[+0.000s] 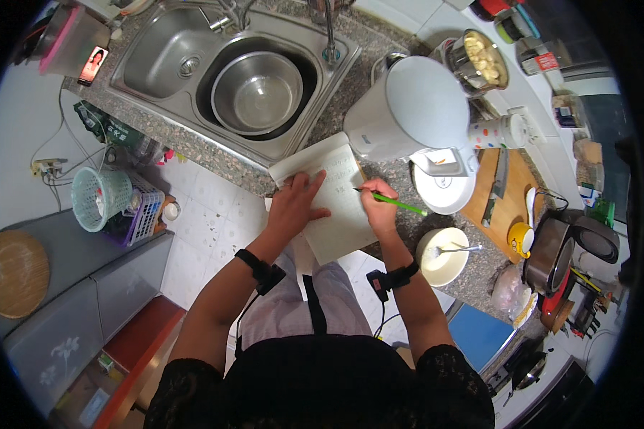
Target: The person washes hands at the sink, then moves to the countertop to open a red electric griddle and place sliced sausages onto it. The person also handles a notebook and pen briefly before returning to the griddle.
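Note:
A paper notebook (341,225) lies partly over the counter's front edge, with handwriting on its upper page. My left hand (295,201) rests flat on the page, thumb and fingers spread, holding nothing. In my right hand (380,206) is a green pencil (405,204), its dark tip at the page just below the written lines. The pencil's blunt end points right, towards a white plate (444,195) on the counter. Nearer to me on that side stands a cream bowl (426,268) with a spoon (461,249) in it.
Behind the notebook are a large white pitcher (373,126) and a double sink (155,80) holding a steel basin (257,94). At right, a kitchen knife (498,185) lies on a wooden cutting board (472,206) beside a yellow mug (520,239). A phone (93,65) leans at the far left.

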Tool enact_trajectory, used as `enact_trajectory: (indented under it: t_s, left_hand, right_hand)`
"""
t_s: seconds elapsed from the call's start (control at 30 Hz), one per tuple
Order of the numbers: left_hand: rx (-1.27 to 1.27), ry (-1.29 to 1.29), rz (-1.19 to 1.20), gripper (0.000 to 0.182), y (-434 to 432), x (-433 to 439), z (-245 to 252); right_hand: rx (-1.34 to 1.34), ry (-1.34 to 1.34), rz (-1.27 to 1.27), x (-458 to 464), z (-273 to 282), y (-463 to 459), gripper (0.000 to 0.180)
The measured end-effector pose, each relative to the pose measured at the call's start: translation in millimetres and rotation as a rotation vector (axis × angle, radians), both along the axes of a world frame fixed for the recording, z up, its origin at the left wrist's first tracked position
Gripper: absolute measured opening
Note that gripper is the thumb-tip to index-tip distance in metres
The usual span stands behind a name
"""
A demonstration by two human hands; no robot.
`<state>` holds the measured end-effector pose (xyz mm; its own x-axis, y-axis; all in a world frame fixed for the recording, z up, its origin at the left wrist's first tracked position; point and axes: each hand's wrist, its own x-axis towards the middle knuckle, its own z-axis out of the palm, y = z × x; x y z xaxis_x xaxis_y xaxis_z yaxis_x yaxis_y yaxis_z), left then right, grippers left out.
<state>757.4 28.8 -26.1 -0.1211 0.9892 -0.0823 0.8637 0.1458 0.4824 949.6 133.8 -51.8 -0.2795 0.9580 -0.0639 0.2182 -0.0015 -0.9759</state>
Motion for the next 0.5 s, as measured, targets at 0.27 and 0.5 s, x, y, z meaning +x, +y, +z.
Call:
enact_trajectory:
  t_s: [0.27,0.5]
  left_hand:
    - [0.099,0.061,-0.016,0.066,-16.4,7.8,37.8]
    - [0.015,-0.4,0.222,0.037,-67.3,3.2,59.7]
  right_hand:
    - [0.165,-0.268,0.1,38.7,83.7,-38.8,0.005]
    - [0.331,-0.658,0.469,18.1,102.7,-68.3,0.029]
